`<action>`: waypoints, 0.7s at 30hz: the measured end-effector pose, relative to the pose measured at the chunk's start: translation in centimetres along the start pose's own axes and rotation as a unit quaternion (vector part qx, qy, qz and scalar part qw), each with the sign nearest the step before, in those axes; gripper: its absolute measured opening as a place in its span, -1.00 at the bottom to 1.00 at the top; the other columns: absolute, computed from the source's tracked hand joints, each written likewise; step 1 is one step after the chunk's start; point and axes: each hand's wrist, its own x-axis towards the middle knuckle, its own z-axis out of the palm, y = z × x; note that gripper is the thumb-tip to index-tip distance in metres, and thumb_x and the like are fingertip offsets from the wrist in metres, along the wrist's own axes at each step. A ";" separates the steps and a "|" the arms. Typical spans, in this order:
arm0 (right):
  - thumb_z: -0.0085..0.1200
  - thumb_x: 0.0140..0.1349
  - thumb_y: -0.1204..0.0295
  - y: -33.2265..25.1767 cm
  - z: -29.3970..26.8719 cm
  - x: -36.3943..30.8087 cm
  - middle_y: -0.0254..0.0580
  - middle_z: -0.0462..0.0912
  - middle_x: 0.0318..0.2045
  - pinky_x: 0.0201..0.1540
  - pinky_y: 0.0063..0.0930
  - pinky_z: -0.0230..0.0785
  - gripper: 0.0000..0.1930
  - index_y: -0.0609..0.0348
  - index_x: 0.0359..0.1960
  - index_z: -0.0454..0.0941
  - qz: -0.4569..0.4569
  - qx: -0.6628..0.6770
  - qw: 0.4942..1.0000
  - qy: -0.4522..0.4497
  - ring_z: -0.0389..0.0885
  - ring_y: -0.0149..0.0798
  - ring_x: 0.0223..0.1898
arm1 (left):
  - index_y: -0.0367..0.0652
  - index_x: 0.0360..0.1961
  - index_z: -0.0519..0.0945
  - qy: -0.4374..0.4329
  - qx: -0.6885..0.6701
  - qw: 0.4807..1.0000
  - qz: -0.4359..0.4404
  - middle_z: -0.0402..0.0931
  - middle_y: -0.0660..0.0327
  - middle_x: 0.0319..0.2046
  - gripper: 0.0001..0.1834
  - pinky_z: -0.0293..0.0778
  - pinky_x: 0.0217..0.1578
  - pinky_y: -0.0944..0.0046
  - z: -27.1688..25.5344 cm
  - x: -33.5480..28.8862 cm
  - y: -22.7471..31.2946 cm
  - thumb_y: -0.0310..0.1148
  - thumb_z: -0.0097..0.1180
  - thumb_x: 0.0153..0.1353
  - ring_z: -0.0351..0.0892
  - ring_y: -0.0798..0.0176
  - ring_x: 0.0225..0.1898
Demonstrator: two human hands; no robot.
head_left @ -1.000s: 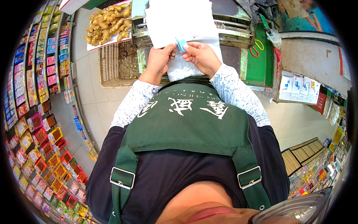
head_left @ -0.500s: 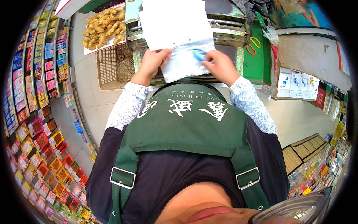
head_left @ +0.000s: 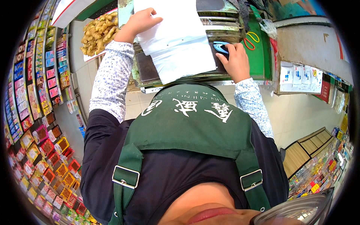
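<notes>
A stack of white, partly see-through plastic sheets or bags (head_left: 176, 45) lies over the worn metal counter, its lower end reaching toward my apron. At the upper left edge of the stack, my left hand (head_left: 140, 23) rests with its thumb stretched out and its fingers apart. My right hand (head_left: 237, 62) is to the right of the stack, its fingers curled at a small light-blue hand tool (head_left: 219, 46) with a dark inside. Thumb and fingertips touch the tool; its exact kind cannot be made out.
Ginger roots (head_left: 98, 34) are heaped at the left. Red and yellow loop handles (head_left: 250, 41) lie on a green surface (head_left: 260, 56) at the right. Beyond stands a ledge with white packets (head_left: 298, 78). Shelves of colourful packages (head_left: 48, 75) line the left.
My left hand has moved from the lower part of the plastic up to its upper left edge. My right hand has carried the blue tool off the plastic to the right.
</notes>
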 end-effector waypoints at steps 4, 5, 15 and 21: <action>0.38 0.07 0.13 -1.2 -1.2 0.4 0.04 0.46 0.07 0.08 -0.09 0.36 -0.41 0.13 0.09 0.48 -0.093 0.061 0.987 0.115 0.46 0.09 0.05 | -0.24 -0.06 0.63 -0.036 -0.001 0.986 0.165 0.67 -0.04 -0.18 -0.59 0.54 -0.10 0.06 -2.5 -2.7 1.9 -0.24 0.32 0.11 0.65 -0.10 -0.12; 0.38 0.07 0.12 -2.1 -1.6 0.9 0.05 0.44 0.12 0.11 -0.08 0.34 -0.38 0.12 0.12 0.46 -0.126 0.087 0.978 0.145 0.45 0.10 0.09 | -0.22 -0.10 0.63 -0.026 0.021 0.980 0.197 0.65 0.00 -0.24 -0.62 0.52 -0.13 0.05 -3.2 -4.5 3.0 -0.26 0.32 0.09 0.63 -0.07 -0.15; 0.04 0.16 0.43 -8.6 0.0 0.4 -0.15 0.60 0.01 0.40 -0.12 0.16 -0.74 0.22 -0.14 0.60 -0.350 -0.014 0.936 -0.029 0.46 -0.15 0.22 | -0.05 -0.26 0.53 0.081 0.032 0.971 0.223 0.52 0.27 -0.34 -0.70 0.34 -0.10 0.12 4.6 -17.2 10.0 -0.44 0.29 -0.08 0.48 0.14 -0.20; 0.06 0.11 0.50 -6.7 1.9 -0.6 -0.14 0.59 -0.15 0.19 -0.20 0.37 -0.79 0.22 -0.21 0.61 -0.331 0.068 0.936 -0.100 0.55 -0.14 0.01 | -0.07 -0.33 0.57 0.092 -0.011 0.968 0.232 0.55 0.27 -0.34 -0.76 0.40 -0.15 0.10 7.9 -18.2 7.5 -0.45 0.29 -0.08 0.49 0.11 -0.21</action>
